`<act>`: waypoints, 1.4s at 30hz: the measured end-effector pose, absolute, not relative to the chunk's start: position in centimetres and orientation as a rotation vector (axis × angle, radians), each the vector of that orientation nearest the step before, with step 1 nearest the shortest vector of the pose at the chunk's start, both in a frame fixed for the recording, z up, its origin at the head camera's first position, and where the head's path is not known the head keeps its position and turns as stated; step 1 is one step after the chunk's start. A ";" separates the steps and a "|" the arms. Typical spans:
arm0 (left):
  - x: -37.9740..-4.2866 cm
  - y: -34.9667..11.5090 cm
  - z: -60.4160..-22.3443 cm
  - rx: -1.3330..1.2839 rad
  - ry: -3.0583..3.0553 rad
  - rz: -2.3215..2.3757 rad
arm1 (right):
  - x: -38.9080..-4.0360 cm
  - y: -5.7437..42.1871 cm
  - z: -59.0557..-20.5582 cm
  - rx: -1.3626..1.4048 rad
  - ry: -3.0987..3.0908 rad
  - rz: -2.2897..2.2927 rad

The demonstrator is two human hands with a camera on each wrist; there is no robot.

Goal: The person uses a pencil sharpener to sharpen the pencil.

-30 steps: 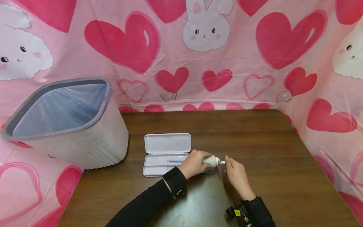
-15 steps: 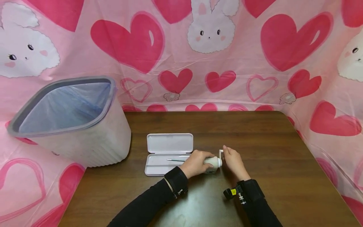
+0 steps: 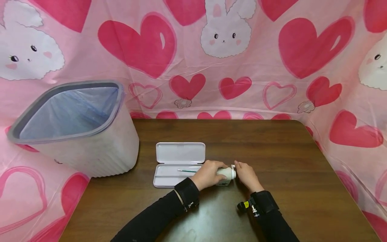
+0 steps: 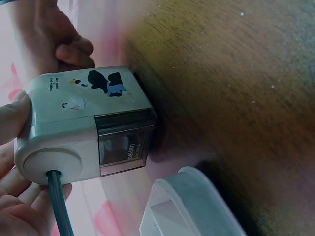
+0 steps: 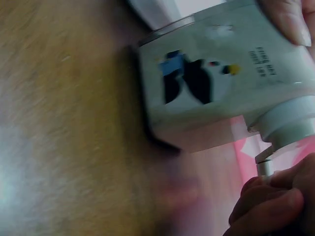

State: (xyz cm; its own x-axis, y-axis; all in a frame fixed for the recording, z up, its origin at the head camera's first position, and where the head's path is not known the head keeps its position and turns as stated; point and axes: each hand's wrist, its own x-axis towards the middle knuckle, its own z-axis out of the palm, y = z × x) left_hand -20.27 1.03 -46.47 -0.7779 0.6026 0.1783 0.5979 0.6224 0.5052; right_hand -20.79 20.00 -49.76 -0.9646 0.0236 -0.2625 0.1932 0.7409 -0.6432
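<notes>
A pale crank pencil sharpener (image 3: 224, 175) stands on the table, with panda pictures and a dark clear shavings drawer (image 4: 125, 147) visible in the left wrist view. My left hand (image 3: 208, 174) grips its body from the top and sides. From its front hole sticks a green pencil (image 4: 60, 206), which reaches over the pencil case in the head view. On the opposite side, my right hand (image 3: 247, 174) pinches the knob of the crank handle (image 5: 265, 168). The pencil's tip is hidden inside the sharpener.
An open white pencil case (image 3: 180, 153) lies just left of the sharpener, its lid folded back. A large pale bin (image 3: 118, 148) with a blue liner stands at the left of the wooden table (image 3: 272, 144). A pink heart-patterned cloth (image 3: 257, 64) hangs behind.
My right hand has turned the crank: the handle stood up half a second ago and is now lower, close to the sharpener's end. My left hand keeps its grip on the sharpener.
</notes>
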 end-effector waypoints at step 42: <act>-19.9 1.9 -45.8 1.059 2.894 0.702 | -13.9 19.9 -45.6 0.261 2.482 -1.412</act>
